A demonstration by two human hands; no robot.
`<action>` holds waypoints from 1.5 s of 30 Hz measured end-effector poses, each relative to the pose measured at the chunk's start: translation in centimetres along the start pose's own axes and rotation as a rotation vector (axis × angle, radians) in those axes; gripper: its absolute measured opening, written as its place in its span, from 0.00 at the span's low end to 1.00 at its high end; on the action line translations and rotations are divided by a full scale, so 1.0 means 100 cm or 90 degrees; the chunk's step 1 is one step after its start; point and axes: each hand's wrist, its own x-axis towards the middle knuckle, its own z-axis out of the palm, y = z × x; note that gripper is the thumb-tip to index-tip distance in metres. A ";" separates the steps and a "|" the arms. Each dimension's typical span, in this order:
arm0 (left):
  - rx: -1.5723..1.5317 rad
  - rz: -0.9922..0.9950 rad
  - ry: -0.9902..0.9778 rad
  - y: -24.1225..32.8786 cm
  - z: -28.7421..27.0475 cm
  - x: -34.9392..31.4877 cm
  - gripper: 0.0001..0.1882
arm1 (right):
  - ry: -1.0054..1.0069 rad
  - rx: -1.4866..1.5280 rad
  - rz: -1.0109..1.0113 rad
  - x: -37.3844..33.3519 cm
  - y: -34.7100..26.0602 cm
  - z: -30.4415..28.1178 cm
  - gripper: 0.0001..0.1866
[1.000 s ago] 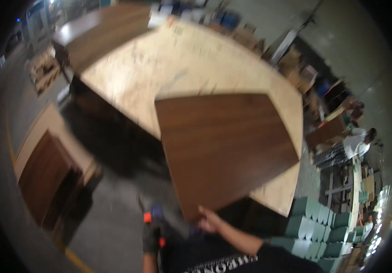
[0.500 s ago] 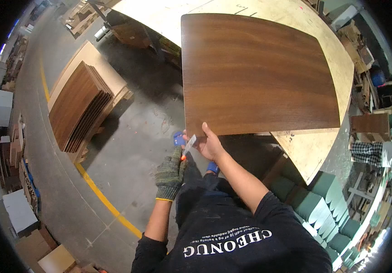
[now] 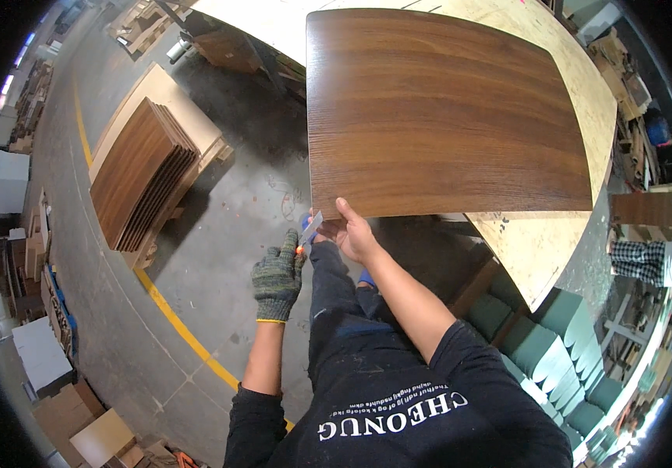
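Observation:
A large dark wood-veneer panel (image 3: 445, 109) lies on a pale plywood worktable (image 3: 543, 242), its near edge overhanging toward me. My right hand (image 3: 354, 232), bare, grips the panel's near left corner with the thumb on top. My left hand (image 3: 277, 273) wears a green knit glove and holds a small utility knife (image 3: 310, 228) with an orange and blue handle. The blade tip sits at the panel's near edge, right beside my right hand.
A stack of similar dark veneer panels (image 3: 145, 179) rests on a pale pallet board to the left. A yellow floor line (image 3: 172, 320) crosses the grey concrete. Green foam blocks (image 3: 554, 351) are stacked at the right, with cardboard and boards (image 3: 78, 421) at lower left.
The view has swung down from the room onto the panel. My left hand has brought the knife up to the panel's near corner, where my right hand holds it.

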 end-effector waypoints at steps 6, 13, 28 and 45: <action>0.018 0.044 -0.012 -0.004 -0.012 0.031 0.25 | 0.002 0.013 -0.017 -0.001 0.001 0.003 0.24; 0.034 0.061 -0.071 -0.004 -0.022 0.092 0.24 | 0.029 0.038 -0.002 -0.003 -0.001 0.001 0.25; 0.063 0.137 -0.061 -0.008 -0.050 0.238 0.24 | 0.018 -0.001 -0.039 -0.009 0.002 0.002 0.25; -0.007 0.240 0.083 -0.020 -0.060 0.445 0.19 | 0.039 0.001 -0.080 -0.021 0.007 0.009 0.24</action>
